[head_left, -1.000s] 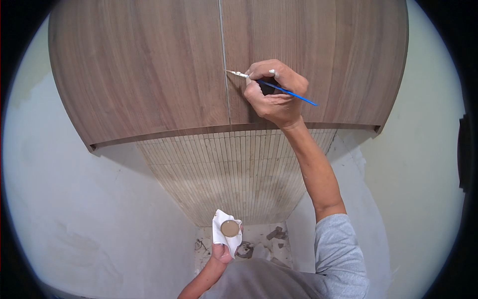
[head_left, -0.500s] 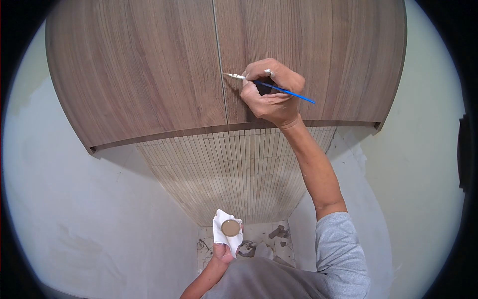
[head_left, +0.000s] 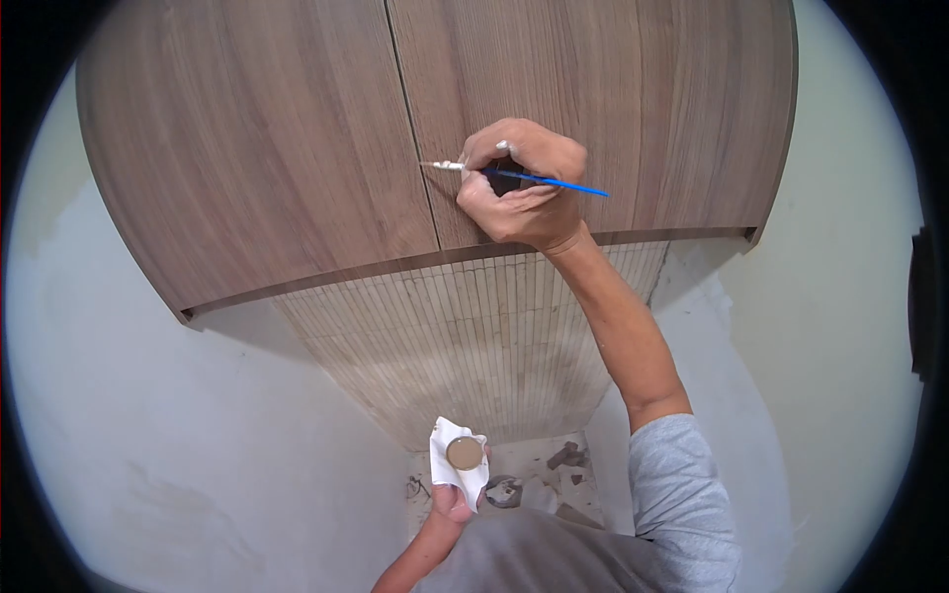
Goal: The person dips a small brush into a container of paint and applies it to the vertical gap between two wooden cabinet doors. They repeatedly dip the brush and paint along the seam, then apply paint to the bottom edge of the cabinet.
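Observation:
My right hand (head_left: 524, 183) is closed in a pinch around a thin paintbrush (head_left: 573, 186) with a blue handle. The brush's pale front end points left, and its tip is at the narrow dark gap between two wood-grain cabinet doors (head_left: 267, 148). White smears mark the fingers of this hand. Low in the view, my left hand (head_left: 453, 502) grips a crumpled white paper or cloth (head_left: 444, 469) together with a small round container of brown paint (head_left: 465, 453). Most of the left fingers are hidden behind the white sheet.
Beneath the doors runs a wall of narrow beige tile strips (head_left: 445, 346). Pale plastered walls (head_left: 247, 425) stand on both sides. Debris (head_left: 568, 457) and a round metallic object (head_left: 504, 491) lie on the floor below.
The view has turned and shifted slightly. My right hand and the brush have moved a little down along the door gap. My left hand still holds the container and white sheet.

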A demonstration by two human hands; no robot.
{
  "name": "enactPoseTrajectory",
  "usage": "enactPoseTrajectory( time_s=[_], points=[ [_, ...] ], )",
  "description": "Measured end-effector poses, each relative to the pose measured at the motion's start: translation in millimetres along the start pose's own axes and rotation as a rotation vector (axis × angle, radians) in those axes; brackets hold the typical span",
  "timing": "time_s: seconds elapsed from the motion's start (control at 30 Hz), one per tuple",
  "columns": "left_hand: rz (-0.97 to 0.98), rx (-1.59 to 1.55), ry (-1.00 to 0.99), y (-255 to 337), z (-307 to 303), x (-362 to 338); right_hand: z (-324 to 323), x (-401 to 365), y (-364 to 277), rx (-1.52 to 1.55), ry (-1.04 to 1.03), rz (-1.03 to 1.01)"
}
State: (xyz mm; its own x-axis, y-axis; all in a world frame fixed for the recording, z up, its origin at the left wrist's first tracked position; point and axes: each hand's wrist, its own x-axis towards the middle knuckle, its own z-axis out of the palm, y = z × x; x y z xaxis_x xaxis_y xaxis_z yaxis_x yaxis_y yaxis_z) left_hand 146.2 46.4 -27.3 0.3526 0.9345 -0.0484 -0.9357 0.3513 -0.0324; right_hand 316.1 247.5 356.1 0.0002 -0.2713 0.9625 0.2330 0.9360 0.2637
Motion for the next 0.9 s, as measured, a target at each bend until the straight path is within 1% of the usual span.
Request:
enactPoseTrajectory(
  time_s=[0.03,0.13,0.23,0.33,0.43,0.53,0.63,0.73,0.83,0.9],
  points=[
    [-0.035,-0.011,-0.034,1,2,-1,3,0,1,0.043,0.047,0.005],
    [0.083,-0.019,0.088,0,-5,2,6,1,-1,0.010,0.047,0.022],
    [0.128,0.005,0.103,-3,-4,4,8,0,3,-0.034,0.036,-0.030],
    [0.103,0.024,0.040,-6,7,3,6,0,1,-0.075,-0.017,-0.061],
    [0.084,0.041,0.040,-4,9,3,-1,1,-3,-0.105,-0.092,-0.042],
    [0.096,0.046,0.044,-6,16,3,-4,-2,-2,-0.088,-0.114,-0.040],
    [0.084,0.019,0.079,-5,16,4,2,0,-2,-0.027,0.001,-0.005],
    [0.143,0.002,0.063,-10,26,3,7,-4,3,-0.017,0.019,0.001],
    [0.106,0.020,0.051,-5,21,4,11,-3,0,-0.049,0.000,-0.014],
    [0.133,0.030,0.070,-5,22,4,10,-2,-3,-0.087,-0.039,-0.044]
  ],
)
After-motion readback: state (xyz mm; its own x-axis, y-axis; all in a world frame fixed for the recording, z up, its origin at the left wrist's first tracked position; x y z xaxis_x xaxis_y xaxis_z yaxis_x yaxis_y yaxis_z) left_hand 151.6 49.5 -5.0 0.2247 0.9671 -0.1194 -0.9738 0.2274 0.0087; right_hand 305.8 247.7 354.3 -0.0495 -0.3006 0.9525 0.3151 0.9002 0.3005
